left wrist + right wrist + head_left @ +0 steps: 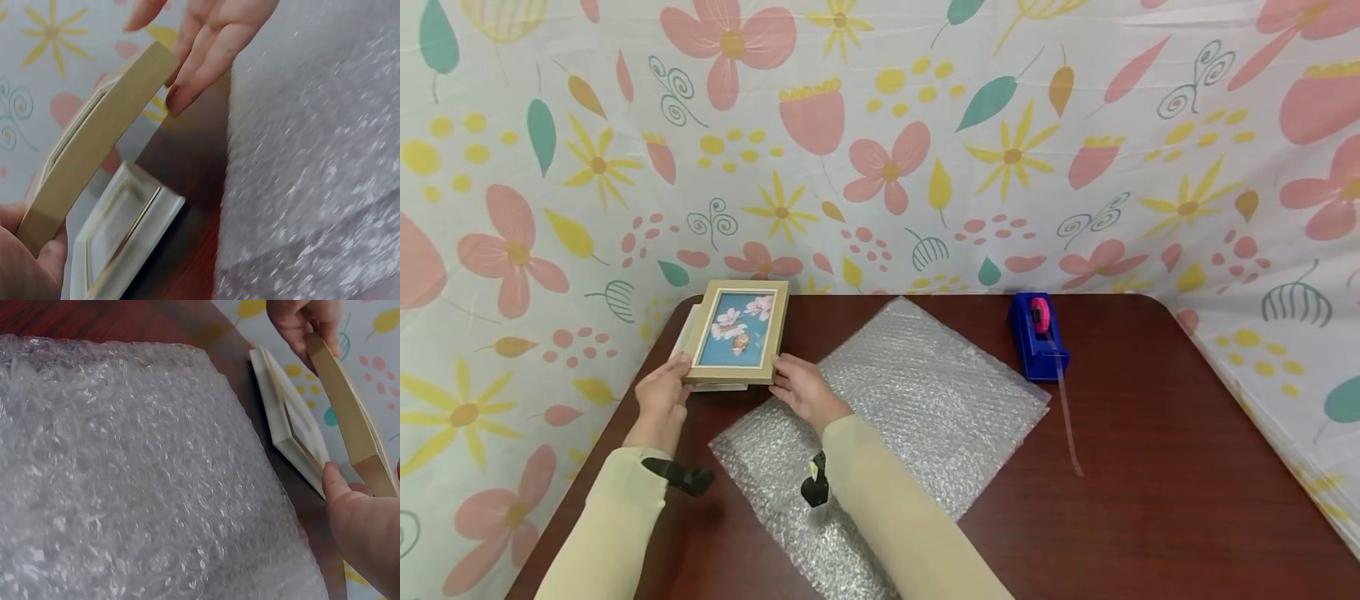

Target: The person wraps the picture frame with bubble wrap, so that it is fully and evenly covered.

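A gold-rimmed picture frame (740,332) with pink and white blossoms on blue is raised and tilted at the back left. My left hand (662,402) grips its near left corner, thumb on one face and fingers behind. At the near right corner is my right hand (805,388), with the frame's corner between thumb and fingers, as the left wrist view also shows. Below the raised frame lies a second, white frame (134,234) with a thin gold inner line, mostly covered by the first in the head view.
A sheet of bubble wrap (917,400) lies diagonally across the middle of the dark wooden table (1157,467), under my right forearm. At the back right stands a blue tape dispenser (1037,337) with a pink core, a long strip of clear tape (1069,429) trailing from it. Flowered cloth (970,150) hangs behind.
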`<action>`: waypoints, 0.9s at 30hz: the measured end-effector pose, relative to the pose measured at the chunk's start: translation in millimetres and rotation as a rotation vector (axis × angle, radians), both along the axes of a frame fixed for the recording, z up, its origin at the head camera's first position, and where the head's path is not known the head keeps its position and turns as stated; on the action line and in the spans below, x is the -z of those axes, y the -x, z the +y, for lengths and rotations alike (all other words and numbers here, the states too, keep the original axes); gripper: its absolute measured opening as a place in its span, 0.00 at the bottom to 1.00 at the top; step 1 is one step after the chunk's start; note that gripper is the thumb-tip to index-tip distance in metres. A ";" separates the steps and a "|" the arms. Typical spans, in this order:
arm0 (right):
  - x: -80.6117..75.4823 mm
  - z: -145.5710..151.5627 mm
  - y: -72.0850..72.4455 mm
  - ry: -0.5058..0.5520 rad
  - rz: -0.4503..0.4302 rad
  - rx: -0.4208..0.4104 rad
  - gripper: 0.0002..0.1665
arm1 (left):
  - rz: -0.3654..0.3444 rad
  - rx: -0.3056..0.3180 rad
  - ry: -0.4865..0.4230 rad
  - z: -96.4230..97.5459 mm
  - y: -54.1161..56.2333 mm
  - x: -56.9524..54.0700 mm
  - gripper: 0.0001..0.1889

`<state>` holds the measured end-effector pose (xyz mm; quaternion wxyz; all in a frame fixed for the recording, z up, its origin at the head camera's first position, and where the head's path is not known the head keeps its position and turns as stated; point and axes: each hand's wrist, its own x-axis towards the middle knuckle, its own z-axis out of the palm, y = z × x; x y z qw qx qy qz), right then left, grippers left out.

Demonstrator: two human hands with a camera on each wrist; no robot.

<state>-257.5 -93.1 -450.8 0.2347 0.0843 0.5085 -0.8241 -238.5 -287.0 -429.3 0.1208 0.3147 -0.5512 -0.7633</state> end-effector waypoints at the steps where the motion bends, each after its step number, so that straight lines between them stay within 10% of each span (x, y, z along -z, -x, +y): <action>1: 0.0 0.9 0.7 0.012 -0.002 0.003 0.35 | 0.001 0.000 -0.002 2.1 -1.1 -0.1 0.25; 9: -1.5 14.5 4.2 0.006 0.025 -0.034 0.30 | -0.013 0.033 0.050 19.6 -5.3 3.4 0.11; 27: -20.9 64.4 -0.1 -0.069 0.105 -0.083 0.31 | 0.041 0.256 -0.022 47.3 -16.2 -17.2 0.27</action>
